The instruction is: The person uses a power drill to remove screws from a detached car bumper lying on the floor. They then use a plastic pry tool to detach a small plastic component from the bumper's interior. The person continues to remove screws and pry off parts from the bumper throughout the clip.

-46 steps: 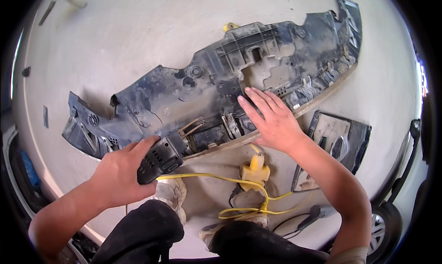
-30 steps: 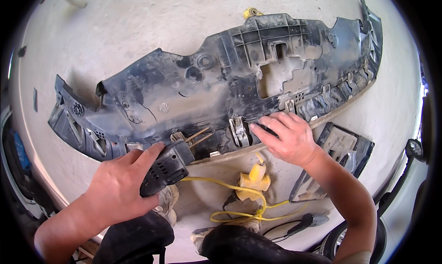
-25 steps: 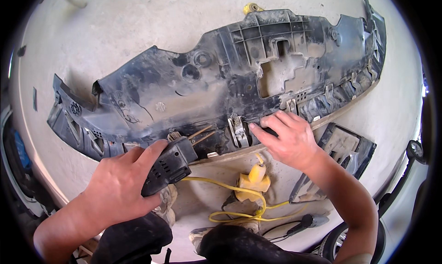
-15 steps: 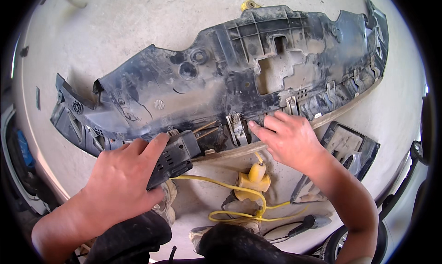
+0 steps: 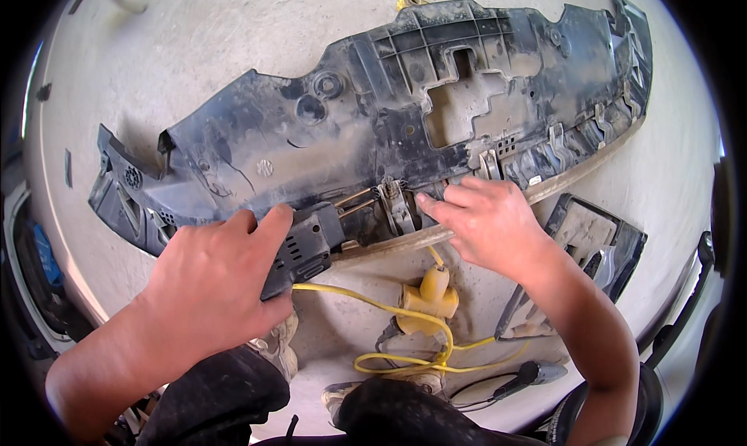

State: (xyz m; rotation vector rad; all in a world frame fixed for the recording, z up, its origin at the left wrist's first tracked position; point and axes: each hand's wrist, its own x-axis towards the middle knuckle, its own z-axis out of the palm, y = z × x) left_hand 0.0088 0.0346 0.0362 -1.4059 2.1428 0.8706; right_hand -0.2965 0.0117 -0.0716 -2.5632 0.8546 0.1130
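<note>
Two-pronged black tool in the left hand, right hand at the panel's edge

We see a long, dusty black car panel lying aslant across the pale floor, its right end farther from us than its left. Our left hand is wrapped around the black tool, fingers over the top and thumb below, a firm hold. The tool sits over the near edge of the panel, left of its middle. Its two thin, copper-coloured prongs point right, their tips just beside a metal clip; whether they touch anything, we cannot tell.

Our right hand is half closed at the near edge, thumb and forefinger just right of that clip. The fingertips are partly hidden, so we cannot tell whether it grips the panel or only rests there. A second metal clip stands just beyond these fingers.

Below the panel, a yellow cord loops around near a yellow socket block. To the right, a dirty black tray lies on the floor, partly behind our right forearm. Our dusty shoes show beneath dark trousers.
</note>
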